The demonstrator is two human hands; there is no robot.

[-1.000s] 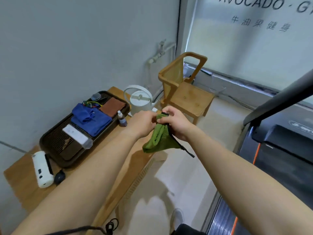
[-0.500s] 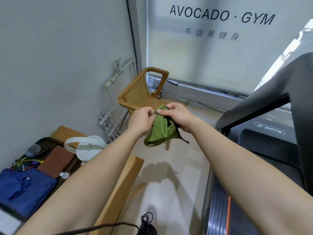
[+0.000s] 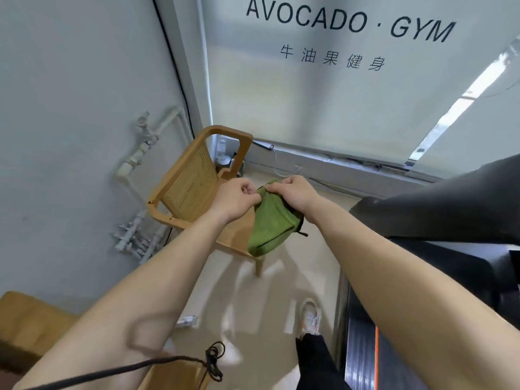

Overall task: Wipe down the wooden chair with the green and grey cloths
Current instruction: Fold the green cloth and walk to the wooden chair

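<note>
Head view has your left hand (image 3: 235,199) and right hand (image 3: 295,194) raised together in front of you, both hands on the green cloth (image 3: 267,226). Your left pinches its top edge with curled fingers. Your right grips the same edge just beside it, so the cloth hangs bunched below them. A dark strip of fabric (image 3: 300,226) shows under your right wrist; you cannot tell whether it is the grey cloth. The wooden chair (image 3: 191,181) stands behind and below the cloth, its perforated back toward the white pipes (image 3: 140,147). A treadmill (image 3: 436,209) sits on your right, and the counter (image 3: 25,313) pokes in at lower left.
</note>
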